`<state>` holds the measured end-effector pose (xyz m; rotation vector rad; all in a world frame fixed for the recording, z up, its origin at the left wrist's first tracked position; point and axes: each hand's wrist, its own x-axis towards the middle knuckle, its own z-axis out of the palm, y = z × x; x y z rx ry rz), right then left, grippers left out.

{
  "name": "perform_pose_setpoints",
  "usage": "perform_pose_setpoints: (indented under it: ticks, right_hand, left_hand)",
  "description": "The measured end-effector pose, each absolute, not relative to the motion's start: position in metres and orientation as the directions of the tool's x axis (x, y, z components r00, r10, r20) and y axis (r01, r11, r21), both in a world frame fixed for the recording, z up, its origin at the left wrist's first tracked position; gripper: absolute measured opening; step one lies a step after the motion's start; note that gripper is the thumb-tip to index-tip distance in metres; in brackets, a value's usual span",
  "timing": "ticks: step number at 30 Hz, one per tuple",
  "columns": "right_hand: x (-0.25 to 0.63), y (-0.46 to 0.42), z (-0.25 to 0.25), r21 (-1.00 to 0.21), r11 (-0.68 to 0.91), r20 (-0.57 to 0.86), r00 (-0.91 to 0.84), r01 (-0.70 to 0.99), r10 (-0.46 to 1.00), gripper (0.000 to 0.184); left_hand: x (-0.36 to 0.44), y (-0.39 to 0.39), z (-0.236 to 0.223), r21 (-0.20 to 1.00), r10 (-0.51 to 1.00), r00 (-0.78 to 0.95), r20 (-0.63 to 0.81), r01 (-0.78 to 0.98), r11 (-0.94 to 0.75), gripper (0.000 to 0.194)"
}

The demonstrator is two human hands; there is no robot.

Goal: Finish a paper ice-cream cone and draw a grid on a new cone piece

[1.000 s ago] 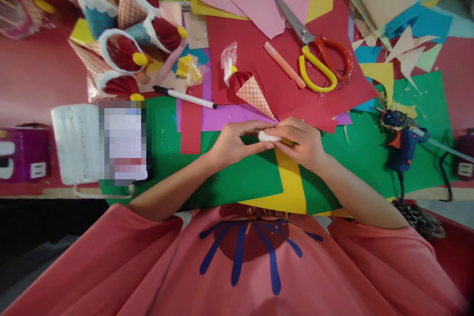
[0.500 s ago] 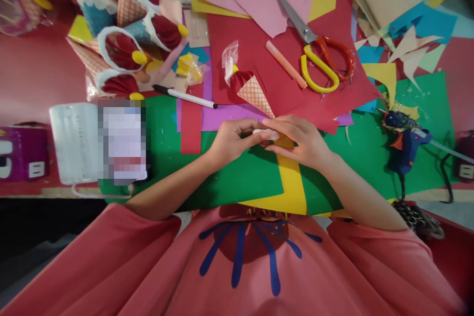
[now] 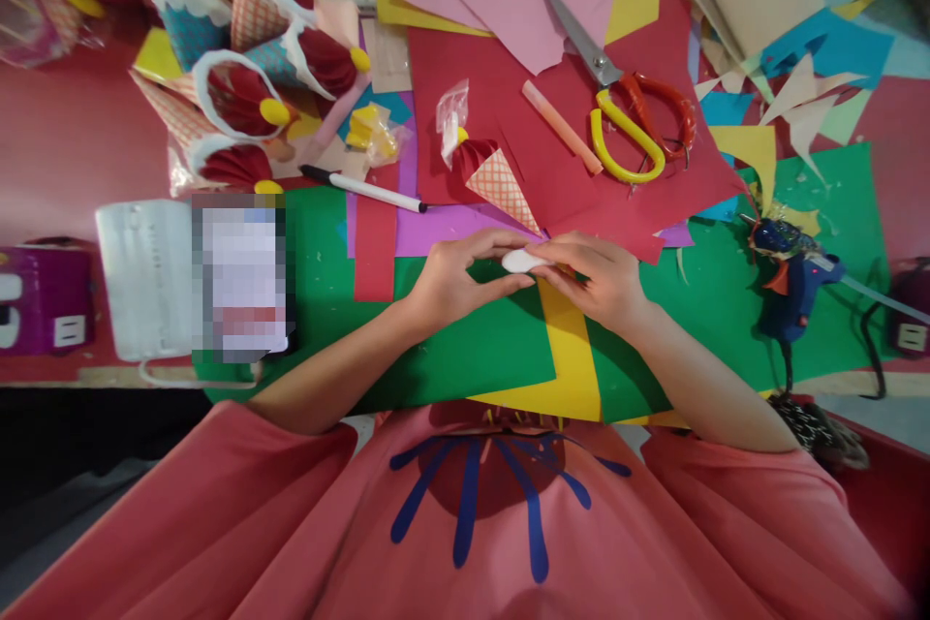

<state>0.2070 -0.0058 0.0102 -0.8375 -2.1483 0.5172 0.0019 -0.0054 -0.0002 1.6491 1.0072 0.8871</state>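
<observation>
A small, smooth white oval piece, perhaps clay or foam, is held above the green sheet. My right hand pinches its right end between thumb and fingers. Around its left end curves my left hand, thumb and forefinger parted, with a gap between palm and piece. Just beyond my fingers lies a small checked paper cone with a dark red pleated top, its tip pointing at my hands. The underside of the white piece is hidden.
Scissors and an orange stick lie on red paper. A blue glue gun rests at right. A marker, phone and white case are at left. Several finished cones crowd the upper left.
Half a second ago my left thumb pressed on the white piece; now my left fingers have parted from it. The piece has turned and stays in my right hand.
</observation>
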Motion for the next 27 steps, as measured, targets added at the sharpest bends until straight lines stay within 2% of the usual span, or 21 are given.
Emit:
perform_pose_setpoints:
  ticks: [2,4,8,9,10,13,15,21,25,27]
  right_hand:
    - [0.208,-0.006,0.011,-0.619,0.682,0.483,-0.496,0.389,0.721,0.016]
    - [0.209,-0.006,0.012,-0.651,0.655,0.442,-0.511,0.384,0.738,0.022]
    - [0.208,-0.005,0.011,-0.717,0.577,0.345,-0.522,0.390,0.780,0.062]
    - [0.207,-0.005,0.010,-0.706,0.585,0.343,-0.529,0.399,0.776,0.066]
    - [0.206,-0.005,0.008,-0.682,0.605,0.354,-0.539,0.410,0.764,0.063]
    - [0.203,-0.006,0.004,-0.596,0.676,0.437,-0.532,0.432,0.725,0.035]
    - [0.202,-0.008,0.003,-0.582,0.683,0.472,-0.501,0.442,0.725,0.024]
    - [0.203,-0.011,0.007,-0.618,0.648,0.465,-0.458,0.445,0.758,0.020]
    - [0.202,-0.011,0.010,-0.634,0.656,0.476,-0.462,0.409,0.748,0.018]
    - [0.203,-0.012,0.010,-0.694,0.601,0.430,-0.441,0.397,0.788,0.018]
  left_hand:
    - [0.001,-0.005,0.000,0.957,0.917,0.389,0.091,0.220,-0.188,0.047]
    - [0.001,-0.004,0.001,0.959,0.928,0.363,0.081,0.226,-0.172,0.047]
    - [0.000,-0.003,0.004,0.972,0.956,0.288,0.054,0.204,-0.116,0.043]
    - [0.001,-0.003,0.005,0.972,0.957,0.284,0.053,0.206,-0.115,0.042]
    - [0.001,-0.003,0.006,0.969,0.957,0.286,0.054,0.215,-0.120,0.040]
    - [0.001,-0.002,0.008,0.953,0.947,0.315,0.070,0.261,-0.157,0.040]
    - [-0.001,-0.002,0.010,0.942,0.940,0.330,0.092,0.277,-0.189,0.044]
    - [-0.006,-0.001,0.006,0.928,0.904,0.387,0.181,0.236,-0.287,0.064]
    - [-0.005,-0.003,-0.003,0.859,0.854,0.409,0.322,0.253,-0.445,0.044]
    - [-0.005,-0.004,-0.005,0.818,0.827,0.407,0.388,0.261,-0.513,0.032]
